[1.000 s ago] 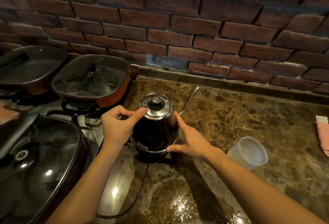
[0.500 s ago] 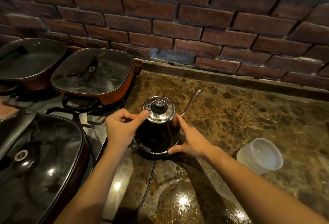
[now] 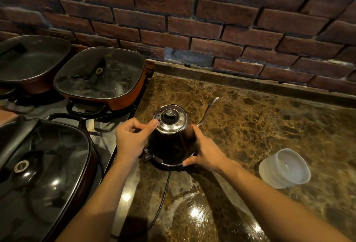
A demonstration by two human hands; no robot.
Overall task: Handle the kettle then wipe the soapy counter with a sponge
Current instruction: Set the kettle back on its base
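Left hand (image 3: 131, 141) grip is curled shut at the handle side of the kettle (image 3: 171, 141), thumb tip touching the edge of the shiny lid (image 3: 170, 119); the handle itself is hidden behind the hand, so cannot tell exactly what the fingers wrap. Right hand (image 3: 207, 153) grip is spread open, palm and fingers pressed flat to the kettle's dark body on the right, thumb at the lower rim near the base (image 3: 169, 166). Kettle stands upright on its base on the brown marble bench (image 3: 260, 126), thin gooseneck spout (image 3: 209, 109) pointing away to the right toward the brick wall (image 3: 192, 20). Black power cord (image 3: 163, 193) trails from the base toward the camera. Wet glare on the bench near the front. Translucent plastic container (image 3: 283, 168) sits on the bench right of the kettle, apart from it. Three lidded pans on the stove (image 3: 107, 135) at left: orange one (image 3: 100, 76) just beside the kettle, dark one (image 3: 32, 62) behind, big black one (image 3: 38, 168) nearest.
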